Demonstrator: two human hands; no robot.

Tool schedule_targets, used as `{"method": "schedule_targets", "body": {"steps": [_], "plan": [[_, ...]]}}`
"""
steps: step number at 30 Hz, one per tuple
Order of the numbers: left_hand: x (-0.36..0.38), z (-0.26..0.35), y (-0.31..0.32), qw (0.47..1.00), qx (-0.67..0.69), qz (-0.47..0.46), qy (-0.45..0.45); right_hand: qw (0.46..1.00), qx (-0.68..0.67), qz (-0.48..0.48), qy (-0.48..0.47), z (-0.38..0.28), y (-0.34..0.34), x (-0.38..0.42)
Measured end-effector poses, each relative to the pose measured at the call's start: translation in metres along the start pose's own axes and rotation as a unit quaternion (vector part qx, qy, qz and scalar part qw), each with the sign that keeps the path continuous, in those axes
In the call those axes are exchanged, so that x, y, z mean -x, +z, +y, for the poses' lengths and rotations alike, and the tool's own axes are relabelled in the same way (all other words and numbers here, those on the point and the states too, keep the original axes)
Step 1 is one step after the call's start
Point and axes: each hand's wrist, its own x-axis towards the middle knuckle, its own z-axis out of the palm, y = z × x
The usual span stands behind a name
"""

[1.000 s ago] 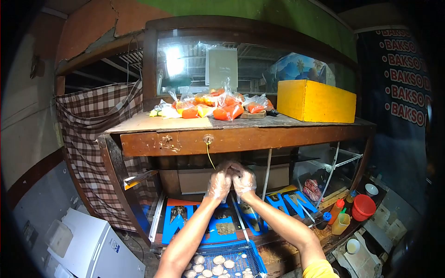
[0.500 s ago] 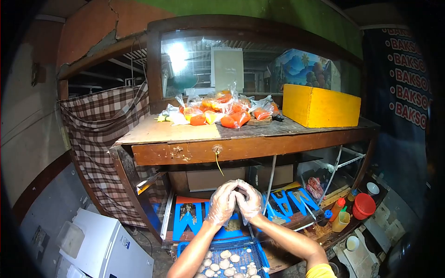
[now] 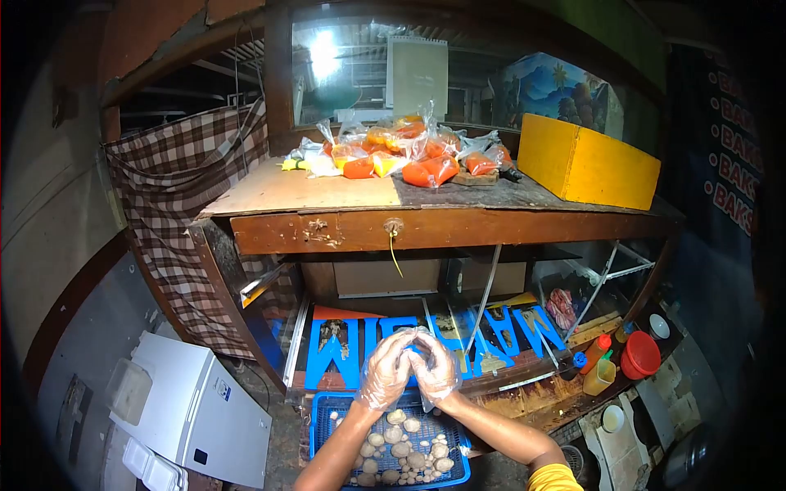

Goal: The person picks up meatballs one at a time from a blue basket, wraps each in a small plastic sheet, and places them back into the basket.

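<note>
My left hand [image 3: 387,370] and my right hand [image 3: 432,368] wear clear plastic gloves. Both are raised in front of me with fingers curved and tips pressed together, palms cupped toward each other. Whatever lies between the palms, if anything, is hidden. Below them stands a blue plastic basket [image 3: 314,425]. Inside it lie several pale, round, ball-like pieces [image 3: 400,449] of mixed sizes. Behind my hands, large blue cut-out letters [image 3: 352,364] run along the lower level of the wooden stall.
Bags of orange and yellow liquid [image 3: 431,172] rest on the stall's top [image 3: 319,192] beside a yellow box [image 3: 602,164]. At right are sauce bottles [image 3: 600,376] and a red bucket [image 3: 641,355]. A white fridge-like box [image 3: 192,409] stands left, near a checked curtain [image 3: 176,196].
The view has tilted down, so more of the basket shows. My hands stay cupped together, now sitting slightly lower in the picture.
</note>
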Motion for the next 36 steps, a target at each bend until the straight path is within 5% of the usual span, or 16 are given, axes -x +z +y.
{"method": "schedule_targets", "body": {"steps": [19, 36], "plan": [[0.08, 0.007, -0.001, 0.994, -0.027, -0.019, -0.103, 0.99, -0.066, -0.054, 0.109, 0.009, 0.011, 0.079], [0.134, 0.011, -0.01, 0.989, -0.098, -0.053, -0.095, 0.97, -0.083, -0.121, 0.195, 0.012, 0.016, 0.134]]}}
